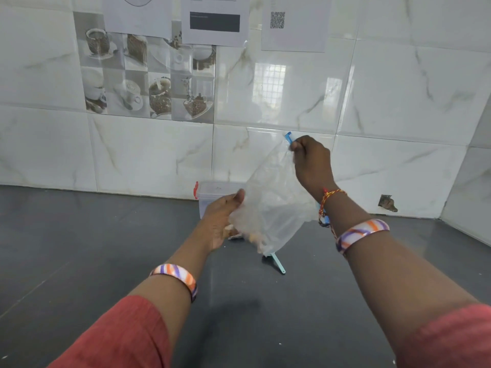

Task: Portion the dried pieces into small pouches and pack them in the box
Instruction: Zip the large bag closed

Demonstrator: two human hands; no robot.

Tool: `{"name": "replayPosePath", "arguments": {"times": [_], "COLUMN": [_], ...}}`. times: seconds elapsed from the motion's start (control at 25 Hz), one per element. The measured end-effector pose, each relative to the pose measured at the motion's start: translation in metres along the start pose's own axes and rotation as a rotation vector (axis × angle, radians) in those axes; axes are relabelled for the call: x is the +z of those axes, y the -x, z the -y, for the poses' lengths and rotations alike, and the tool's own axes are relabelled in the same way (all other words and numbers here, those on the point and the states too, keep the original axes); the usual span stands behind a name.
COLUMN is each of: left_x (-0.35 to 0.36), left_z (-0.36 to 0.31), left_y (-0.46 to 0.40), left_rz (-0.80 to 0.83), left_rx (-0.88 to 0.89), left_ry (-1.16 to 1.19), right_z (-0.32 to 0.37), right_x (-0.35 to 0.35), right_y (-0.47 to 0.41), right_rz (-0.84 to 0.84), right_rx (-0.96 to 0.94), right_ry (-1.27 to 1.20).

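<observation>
A clear plastic zip bag (pixel 271 197) with a blue zip strip hangs in the air above the counter. Pale dried pieces (pixel 255 239) lie in its lower corner. My right hand (pixel 310 163) pinches the bag's top at the blue zip. My left hand (pixel 223 219) cups the bag's lower left side, thumb up against the plastic. Behind the bag, a clear plastic box (pixel 212 193) with a red latch stands on the counter by the wall, partly hidden.
A light blue scoop handle (pixel 277 262) sticks out on the dark counter (pixel 106 248) under the bag. The tiled wall (pixel 398 102) runs behind, with papers taped on it. A side wall closes the right corner.
</observation>
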State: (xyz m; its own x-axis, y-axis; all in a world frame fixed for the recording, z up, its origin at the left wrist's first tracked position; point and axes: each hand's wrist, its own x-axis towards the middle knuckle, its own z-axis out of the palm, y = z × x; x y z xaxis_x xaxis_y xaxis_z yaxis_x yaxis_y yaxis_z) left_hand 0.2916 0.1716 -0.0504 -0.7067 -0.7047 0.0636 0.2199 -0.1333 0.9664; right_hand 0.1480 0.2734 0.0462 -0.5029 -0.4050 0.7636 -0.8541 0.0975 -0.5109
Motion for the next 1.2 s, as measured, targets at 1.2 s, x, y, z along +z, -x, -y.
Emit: {"name": "replayPosePath", "arguments": {"times": [1.2], "left_x": [-0.022], "left_z": [-0.058], "left_y": [-0.009], "left_rz": [-0.234], "left_rx": [0.355], "left_ry": [0.147], "right_z": [-0.005], "right_x": [-0.020], "right_y": [0.017], "right_rz": [0.701], "right_rx": [0.211], "right_ry": [-0.230]}}
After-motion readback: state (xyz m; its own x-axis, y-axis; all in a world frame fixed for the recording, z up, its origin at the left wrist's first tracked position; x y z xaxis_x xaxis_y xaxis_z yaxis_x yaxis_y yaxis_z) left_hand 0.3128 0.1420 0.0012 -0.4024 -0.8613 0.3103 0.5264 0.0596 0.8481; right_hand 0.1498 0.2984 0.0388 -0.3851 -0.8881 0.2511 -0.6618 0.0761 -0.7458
